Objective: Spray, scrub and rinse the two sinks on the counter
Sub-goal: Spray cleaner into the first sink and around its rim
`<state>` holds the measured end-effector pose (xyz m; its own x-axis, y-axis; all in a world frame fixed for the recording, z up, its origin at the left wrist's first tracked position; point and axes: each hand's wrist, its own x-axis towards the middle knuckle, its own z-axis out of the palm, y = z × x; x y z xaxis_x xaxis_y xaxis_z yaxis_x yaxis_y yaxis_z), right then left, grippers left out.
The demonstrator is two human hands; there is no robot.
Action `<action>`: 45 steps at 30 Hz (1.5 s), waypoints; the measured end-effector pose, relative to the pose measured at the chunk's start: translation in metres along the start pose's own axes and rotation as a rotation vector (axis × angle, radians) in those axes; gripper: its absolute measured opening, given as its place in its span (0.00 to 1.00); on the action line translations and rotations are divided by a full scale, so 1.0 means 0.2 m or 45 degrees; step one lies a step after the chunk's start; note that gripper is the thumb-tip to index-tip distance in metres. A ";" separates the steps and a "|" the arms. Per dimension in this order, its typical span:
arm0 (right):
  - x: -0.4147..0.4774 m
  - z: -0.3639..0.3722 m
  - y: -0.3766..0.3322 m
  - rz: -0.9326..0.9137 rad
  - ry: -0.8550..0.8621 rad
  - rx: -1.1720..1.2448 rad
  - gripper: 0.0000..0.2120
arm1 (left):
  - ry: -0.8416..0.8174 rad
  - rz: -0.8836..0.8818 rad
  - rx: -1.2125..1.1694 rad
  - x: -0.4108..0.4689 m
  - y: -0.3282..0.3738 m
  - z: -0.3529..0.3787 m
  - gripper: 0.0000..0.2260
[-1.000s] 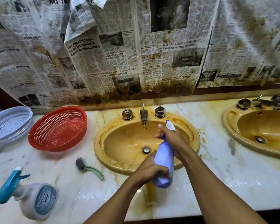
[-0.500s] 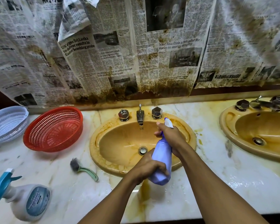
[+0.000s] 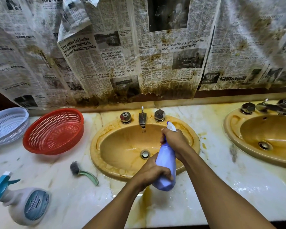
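The purple spray bottle (image 3: 166, 162) hangs over the near sink's (image 3: 96, 142) front rim, nozzle tipped at the stained basin. The left hand (image 3: 153, 173) curls its fingers (image 3: 165, 174) round the base, steadying it. The right hand (image 3: 173, 139) wraps the neck at the trigger, likely to pump. The brush (image 3: 82, 171) lies on the table (image 3: 221, 179) left of the fingers, and the second sink (image 3: 233, 129) is well right.

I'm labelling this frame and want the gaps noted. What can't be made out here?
Head view only.
Trigger of the purple spray bottle: covered by the right hand.
The right sink: cut off by the frame's right edge.
Label on the white spray bottle: blurred, unreadable; its blue head is cut by the left edge.
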<state>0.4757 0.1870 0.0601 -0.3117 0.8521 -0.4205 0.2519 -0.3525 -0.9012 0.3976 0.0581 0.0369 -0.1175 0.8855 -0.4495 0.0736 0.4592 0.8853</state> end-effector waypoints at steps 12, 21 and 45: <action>-0.02 0.01 0.01 0.005 -0.082 0.056 0.12 | 0.029 0.003 -0.011 -0.02 -0.02 0.02 0.27; -0.03 -0.01 0.08 0.000 -0.108 0.138 0.16 | 0.023 -0.050 0.009 -0.05 -0.05 0.02 0.23; -0.14 0.22 0.09 -0.048 -0.114 0.106 0.07 | 0.088 -0.084 -0.016 -0.21 -0.12 -0.14 0.27</action>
<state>0.4482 0.1391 0.0509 -0.4010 0.8287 -0.3906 0.1625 -0.3552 -0.9205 0.3737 0.0087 0.0377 -0.1901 0.8460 -0.4982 0.0508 0.5152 0.8556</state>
